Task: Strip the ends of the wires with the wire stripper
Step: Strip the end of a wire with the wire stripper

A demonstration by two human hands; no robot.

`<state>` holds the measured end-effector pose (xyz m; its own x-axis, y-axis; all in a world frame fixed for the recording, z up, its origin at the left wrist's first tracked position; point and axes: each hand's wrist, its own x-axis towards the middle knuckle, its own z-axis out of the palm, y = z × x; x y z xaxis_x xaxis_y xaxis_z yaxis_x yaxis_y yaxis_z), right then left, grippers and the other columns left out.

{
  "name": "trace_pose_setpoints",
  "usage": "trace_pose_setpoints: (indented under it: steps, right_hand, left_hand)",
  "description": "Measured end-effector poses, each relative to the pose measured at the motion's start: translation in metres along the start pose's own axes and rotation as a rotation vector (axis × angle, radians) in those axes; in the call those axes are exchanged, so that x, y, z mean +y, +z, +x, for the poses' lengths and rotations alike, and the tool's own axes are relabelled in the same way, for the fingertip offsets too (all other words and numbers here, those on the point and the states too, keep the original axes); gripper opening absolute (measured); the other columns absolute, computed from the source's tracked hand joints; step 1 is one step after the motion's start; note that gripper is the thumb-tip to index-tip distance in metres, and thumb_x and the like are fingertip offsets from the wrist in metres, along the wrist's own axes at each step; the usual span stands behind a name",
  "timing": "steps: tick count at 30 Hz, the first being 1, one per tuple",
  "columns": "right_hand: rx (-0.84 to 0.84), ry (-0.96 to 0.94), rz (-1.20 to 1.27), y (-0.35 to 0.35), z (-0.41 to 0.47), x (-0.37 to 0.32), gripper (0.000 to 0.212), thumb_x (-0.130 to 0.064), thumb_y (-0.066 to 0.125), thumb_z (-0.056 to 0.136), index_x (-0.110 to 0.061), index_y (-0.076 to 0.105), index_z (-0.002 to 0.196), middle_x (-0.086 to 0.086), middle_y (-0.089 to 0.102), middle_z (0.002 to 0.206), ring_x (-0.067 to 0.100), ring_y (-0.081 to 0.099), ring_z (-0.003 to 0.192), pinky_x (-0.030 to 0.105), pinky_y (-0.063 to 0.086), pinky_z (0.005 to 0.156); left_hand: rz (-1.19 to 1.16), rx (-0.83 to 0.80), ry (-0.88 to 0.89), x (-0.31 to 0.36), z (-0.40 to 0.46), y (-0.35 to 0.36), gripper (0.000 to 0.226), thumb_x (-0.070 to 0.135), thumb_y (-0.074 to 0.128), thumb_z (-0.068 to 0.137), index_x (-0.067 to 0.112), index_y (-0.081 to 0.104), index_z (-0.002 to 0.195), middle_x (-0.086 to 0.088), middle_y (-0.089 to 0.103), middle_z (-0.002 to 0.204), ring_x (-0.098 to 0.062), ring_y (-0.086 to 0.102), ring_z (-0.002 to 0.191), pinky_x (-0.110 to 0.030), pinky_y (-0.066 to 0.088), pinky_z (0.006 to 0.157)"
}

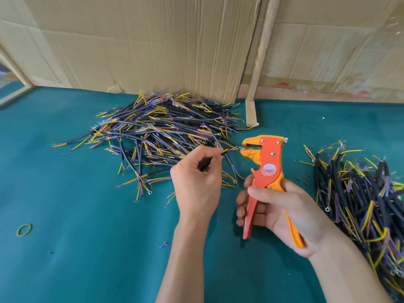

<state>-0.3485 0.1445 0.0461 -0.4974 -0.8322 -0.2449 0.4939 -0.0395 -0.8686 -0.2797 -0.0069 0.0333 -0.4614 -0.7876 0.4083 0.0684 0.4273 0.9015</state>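
Head view: wire stripper (265,169) upright in right hand (282,212), nose leftward.

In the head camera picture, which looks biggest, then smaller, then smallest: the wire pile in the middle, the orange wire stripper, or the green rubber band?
1. Middle wire pile, the widest by far.
2. Wire stripper, held nearer the camera, so it may look bigger than it is.
3. Green rubber band, clearly smallest.
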Motion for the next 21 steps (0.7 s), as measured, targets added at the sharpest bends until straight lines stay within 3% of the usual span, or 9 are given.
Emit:
trace_pose_setpoints:
  steps: [5,9,13,15,18,21]
  right_hand:
    - [0.059,-0.017,0.049,-0.007,0.0,0.003,0.033,-0.011,0.076,0.075,-0.002,0.065,0.106,0.03,0.065,0.093,0.043,0.066,0.077,0.05,0.058,0.071]
    - [0.108,-0.011,0.103,-0.006,0.0,0.004,0.04,-0.011,0.074,0.074,0.001,0.063,0.111,0.031,0.066,0.093,0.043,0.066,0.078,0.051,0.059,0.072]
    - [0.124,0.003,0.161,-0.006,-0.001,0.004,0.05,-0.012,0.076,0.071,0.006,0.062,0.116,0.03,0.065,0.093,0.042,0.066,0.076,0.052,0.059,0.074]
    - [0.122,0.001,0.173,-0.007,0.0,0.004,0.06,-0.012,0.077,0.07,0.009,0.059,0.123,0.029,0.064,0.093,0.041,0.065,0.075,0.052,0.059,0.074]
    - [0.115,-0.023,0.196,-0.005,-0.001,0.004,0.054,-0.011,0.076,0.071,0.004,0.059,0.119,0.027,0.064,0.087,0.041,0.065,0.073,0.052,0.059,0.072]
    - [0.116,-0.043,0.193,-0.006,-0.001,0.006,0.055,-0.012,0.077,0.07,0.0,0.059,0.12,0.026,0.062,0.088,0.04,0.065,0.074,0.051,0.059,0.072]
  left_hand:
    - [-0.018,-0.03,-0.035,-0.002,-0.001,0.003,0.018,0.001,0.07,0.088,0.019,0.075,0.087,0.016,0.071,0.071,-0.001,0.063,0.064,-0.017,0.048,0.065]
    - [-0.112,-0.105,-0.114,0.007,-0.002,0.006,0.02,0.001,0.067,0.09,0.017,0.073,0.099,0.008,0.072,0.074,-0.013,0.07,0.067,-0.028,0.056,0.063]
    - [-0.288,-0.237,-0.247,0.024,-0.005,0.011,0.028,0.0,0.056,0.093,0.018,0.072,0.106,0.003,0.066,0.065,-0.018,0.067,0.057,-0.033,0.057,0.055]
    - [-0.312,-0.316,-0.323,0.035,-0.008,0.015,0.03,0.008,0.054,0.086,0.022,0.077,0.098,-0.001,0.064,0.058,-0.019,0.058,0.048,-0.03,0.051,0.05]
    - [-0.304,-0.36,-0.396,0.056,-0.005,0.022,0.027,0.024,0.055,0.075,0.02,0.08,0.086,0.003,0.051,0.051,-0.015,0.038,0.045,-0.022,0.033,0.046]
    - [-0.256,-0.456,-0.361,0.08,0.006,0.034,0.027,0.038,0.062,0.086,0.018,0.08,0.081,0.009,0.053,0.055,-0.008,0.041,0.048,-0.025,0.033,0.051]
